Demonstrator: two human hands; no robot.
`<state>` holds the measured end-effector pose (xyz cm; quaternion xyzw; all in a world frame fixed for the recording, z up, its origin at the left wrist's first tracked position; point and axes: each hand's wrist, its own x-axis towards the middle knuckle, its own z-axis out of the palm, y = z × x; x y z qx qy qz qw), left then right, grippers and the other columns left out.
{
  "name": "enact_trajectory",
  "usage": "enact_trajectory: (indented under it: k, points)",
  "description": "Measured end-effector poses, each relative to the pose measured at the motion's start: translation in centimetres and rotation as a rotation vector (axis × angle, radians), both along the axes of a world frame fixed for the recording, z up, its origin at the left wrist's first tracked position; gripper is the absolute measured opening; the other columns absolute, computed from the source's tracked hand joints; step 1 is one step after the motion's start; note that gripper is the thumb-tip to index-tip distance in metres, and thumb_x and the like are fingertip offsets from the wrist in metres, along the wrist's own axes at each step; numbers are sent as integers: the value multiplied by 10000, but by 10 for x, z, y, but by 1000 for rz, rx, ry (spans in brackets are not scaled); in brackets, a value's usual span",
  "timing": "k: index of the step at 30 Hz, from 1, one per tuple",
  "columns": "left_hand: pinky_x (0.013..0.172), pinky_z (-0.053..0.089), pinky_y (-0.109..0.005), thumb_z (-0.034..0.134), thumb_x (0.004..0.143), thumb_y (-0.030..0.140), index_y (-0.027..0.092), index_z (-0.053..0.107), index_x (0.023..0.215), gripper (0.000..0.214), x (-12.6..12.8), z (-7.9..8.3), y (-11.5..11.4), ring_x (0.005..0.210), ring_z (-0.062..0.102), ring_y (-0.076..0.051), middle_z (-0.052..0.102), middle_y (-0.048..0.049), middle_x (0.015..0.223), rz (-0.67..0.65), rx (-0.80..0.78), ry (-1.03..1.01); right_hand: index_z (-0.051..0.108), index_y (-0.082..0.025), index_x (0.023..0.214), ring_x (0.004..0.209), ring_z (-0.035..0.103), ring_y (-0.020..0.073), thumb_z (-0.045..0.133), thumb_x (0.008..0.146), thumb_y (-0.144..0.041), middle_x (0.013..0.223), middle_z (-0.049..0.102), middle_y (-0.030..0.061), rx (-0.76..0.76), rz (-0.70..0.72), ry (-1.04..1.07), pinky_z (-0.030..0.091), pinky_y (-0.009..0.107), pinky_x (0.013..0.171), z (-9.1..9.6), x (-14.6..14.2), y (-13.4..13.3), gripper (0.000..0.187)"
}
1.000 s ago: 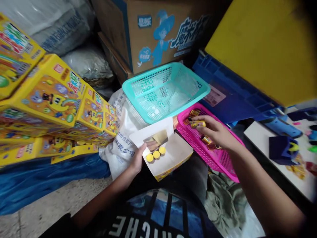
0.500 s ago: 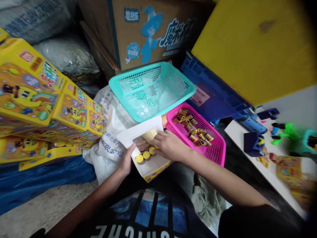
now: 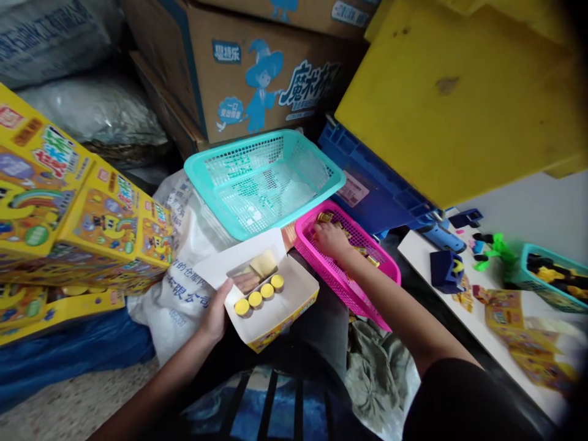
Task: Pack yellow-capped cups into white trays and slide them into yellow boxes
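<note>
My left hand (image 3: 214, 318) grips the edge of a white cardboard tray (image 3: 294, 306) with yellow printing on its side. Several yellow-capped cylinders (image 3: 260, 295) stand in a row in the tray, beside a cream-coloured insert and a small brown piece. My right hand (image 3: 331, 240) reaches down into a pink plastic basket (image 3: 342, 280), its fingers among small gold-and-yellow cylinders (image 3: 349, 240). The hand hides some of them, and I cannot tell whether it holds one.
A teal mesh basket (image 3: 261, 184) sits behind the tray, against a printed cardboard carton (image 3: 261, 79). Yellow toy boxes (image 3: 105, 226) are stacked at left. A blue crate (image 3: 367, 184) and a yellow board (image 3: 454, 98) are ahead, and a white table (image 3: 463, 324) holds toys and a teal basket (image 3: 546, 285).
My right hand has left the white tray and moved into the pink basket. The row of caps in the tray has grown by one since the oldest frame. The view has shifted.
</note>
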<state>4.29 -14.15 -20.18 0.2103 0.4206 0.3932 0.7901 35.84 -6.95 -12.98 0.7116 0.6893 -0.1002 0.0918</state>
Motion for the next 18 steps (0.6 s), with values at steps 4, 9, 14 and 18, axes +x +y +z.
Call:
enact_trajectory:
  k: [4,9,14,18]
  points:
    - [1094,503,-503,741,728,656,128,773,1038,613,-2,-2,0,1213,681,-408,808,-166,1086,-19,21,5,538,-112,1364,1063,691,238,397,1034,-274,1244,704,168,73,-69,240,542,363,915,51,-5,-38,393]
    - [1132,467,-515,719,760,651,149,793,1023,572,-2,-2,0,1232,670,-410,796,-155,1148,-60,115,20,560,-166,1326,963,699,203,603,917,-210,1163,717,98,32,212,642,543,329,839,107,-55,-85,414]
    - [1119,481,-502,696,793,651,150,801,1034,566,-4,-1,-5,1270,646,-411,789,-159,1174,-89,147,26,720,-106,1044,1061,610,295,542,940,-92,1119,695,166,-78,586,7,477,420,883,78,-109,-80,207]
    - [1101,488,-535,714,759,687,135,790,1046,627,-5,-3,-10,1253,653,-426,790,-173,1160,-63,111,26,737,-101,1036,1111,561,330,565,967,-167,1204,656,194,-30,661,-148,455,428,863,55,-115,-69,196]
